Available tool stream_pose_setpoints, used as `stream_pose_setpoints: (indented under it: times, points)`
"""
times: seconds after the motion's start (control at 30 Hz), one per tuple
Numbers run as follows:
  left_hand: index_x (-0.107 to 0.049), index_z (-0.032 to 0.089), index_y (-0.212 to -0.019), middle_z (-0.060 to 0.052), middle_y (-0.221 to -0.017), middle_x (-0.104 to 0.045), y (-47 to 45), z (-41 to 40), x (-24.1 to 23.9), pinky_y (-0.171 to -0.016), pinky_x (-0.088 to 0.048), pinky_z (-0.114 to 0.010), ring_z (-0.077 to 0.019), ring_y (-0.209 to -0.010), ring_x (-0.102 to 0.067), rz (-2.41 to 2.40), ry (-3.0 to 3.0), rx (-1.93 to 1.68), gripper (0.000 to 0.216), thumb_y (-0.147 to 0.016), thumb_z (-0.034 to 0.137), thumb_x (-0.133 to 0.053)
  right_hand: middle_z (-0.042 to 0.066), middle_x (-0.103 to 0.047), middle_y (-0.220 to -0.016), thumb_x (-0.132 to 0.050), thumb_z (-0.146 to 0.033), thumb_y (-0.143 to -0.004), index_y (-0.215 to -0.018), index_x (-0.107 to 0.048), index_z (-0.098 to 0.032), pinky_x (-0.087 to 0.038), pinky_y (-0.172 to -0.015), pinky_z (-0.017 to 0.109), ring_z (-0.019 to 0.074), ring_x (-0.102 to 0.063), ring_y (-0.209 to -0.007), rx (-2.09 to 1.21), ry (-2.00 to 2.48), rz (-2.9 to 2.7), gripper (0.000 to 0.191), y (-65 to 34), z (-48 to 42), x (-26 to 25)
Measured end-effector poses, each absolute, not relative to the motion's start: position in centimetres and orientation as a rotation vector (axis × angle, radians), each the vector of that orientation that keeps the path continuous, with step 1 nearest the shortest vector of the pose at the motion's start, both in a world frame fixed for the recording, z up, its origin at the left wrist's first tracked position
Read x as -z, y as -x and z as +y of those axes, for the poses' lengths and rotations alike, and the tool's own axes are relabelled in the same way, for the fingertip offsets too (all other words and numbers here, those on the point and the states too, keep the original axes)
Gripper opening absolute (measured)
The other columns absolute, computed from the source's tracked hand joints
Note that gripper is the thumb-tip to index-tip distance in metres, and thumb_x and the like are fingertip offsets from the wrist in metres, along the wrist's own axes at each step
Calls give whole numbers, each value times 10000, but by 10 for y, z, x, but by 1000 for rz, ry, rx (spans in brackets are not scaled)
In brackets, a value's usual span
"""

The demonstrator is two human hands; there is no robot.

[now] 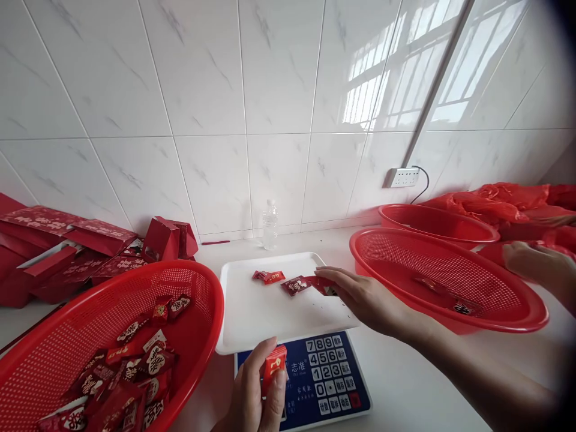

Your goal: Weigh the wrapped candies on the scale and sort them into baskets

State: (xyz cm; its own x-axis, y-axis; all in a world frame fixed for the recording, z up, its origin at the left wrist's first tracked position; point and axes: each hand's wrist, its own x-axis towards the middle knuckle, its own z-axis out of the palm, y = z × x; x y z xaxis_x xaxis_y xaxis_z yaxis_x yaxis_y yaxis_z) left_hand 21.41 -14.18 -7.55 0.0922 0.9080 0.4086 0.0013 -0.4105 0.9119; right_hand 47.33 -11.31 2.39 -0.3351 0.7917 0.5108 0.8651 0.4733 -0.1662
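My left hand [254,393] is low in the middle, fingers closed on a small red wrapped candy [274,362] just in front of the scale's keypad [324,379]. My right hand [362,297] reaches in from the right over the white tray [252,324] that sits on the scale. Its fingertips pinch another red candy [323,285] at the tray's right side. Two more red candies [269,276] [294,285] lie on the tray, close to those fingertips.
A red mesh basket [211,312] at left holds several wrapped candies. Two red baskets [405,270] [432,219] stand at right, and another person's hand [537,264] is beside them. Red boxes [168,240], a water bottle [270,225] and red bags [495,201] line the tiled wall.
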Motion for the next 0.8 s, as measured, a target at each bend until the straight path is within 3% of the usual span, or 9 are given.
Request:
stream_pose_setpoints:
  times: [0.23, 0.3, 0.4, 0.53, 0.63, 0.73, 0.8]
  points:
    - [-620, 195, -1213, -139, -1029, -704, -215, -141, 77, -730, -587, -306, -207, -789, -684, 922, -1546, -1434, 398, -923, 465, -575, 77, -696, -1151, -352, -254, -967, -1239, -590, -211, -592, -654, 361, 239, -705, -902, 432, 1720, -1934, 364, -522, -126, -40]
    - [-620, 194, -1206, -138, -1019, -706, -215, -141, 77, -705, -587, -290, -207, -792, -685, 916, -1538, -1435, 389, -924, 458, -577, 108, -670, -1207, -331, -244, -960, -1243, -602, -190, -589, -667, 438, 314, -682, -981, 523, 1927, -1847, 396, -542, -127, -43]
    - [-625, 194, -1198, -133, -1000, -706, -216, -143, 78, -692, -586, -284, -205, -780, -682, 891, -1557, -1455, 385, -923, 459, -577, 195, -609, -1286, -347, -178, -924, -1251, -611, -116, -558, -808, 568, 408, -594, -1152, 534, 2135, -1783, 425, -557, -123, -39]
    - [-634, 208, -1195, -119, -951, -708, -215, -143, 79, -685, -587, -290, -204, -758, -676, 890, -1575, -1455, 378, -912, 456, -593, 125, -568, -1367, -484, -243, -922, -1317, -582, -185, -517, -997, 498, 304, -547, -1254, 371, 2003, -2001, 411, -529, -110, -22]
    - [-638, 206, -1194, -125, -950, -706, -214, -141, 78, -701, -589, -300, -213, -775, -677, 907, -1557, -1442, 390, -910, 469, -589, 110, -506, -1433, -481, -244, -949, -1378, -528, -202, -447, -1076, 514, 285, -461, -1339, 92, 1741, -2291, 434, -485, -97, -12]
    - [-636, 198, -1198, -123, -928, -705, -213, -140, 78, -725, -586, -310, -209, -760, -675, 931, -1567, -1430, 405, -912, 480, -580, 96, -481, -1458, -504, -191, -944, -1420, -478, -202, -397, -1122, 487, 274, -398, -1385, -73, 1616, -2468, 476, -450, -85, -8]
    - [-637, 201, -1197, -115, -900, -703, -213, -140, 78, -742, -583, -319, -205, -745, -673, 948, -1592, -1430, 403, -917, 483, -572, 97, -535, -1404, -504, -173, -946, -1401, -494, -201, -442, -1088, 432, 251, -476, -1322, -89, 1577, -2492, 456, -438, -79, -8]
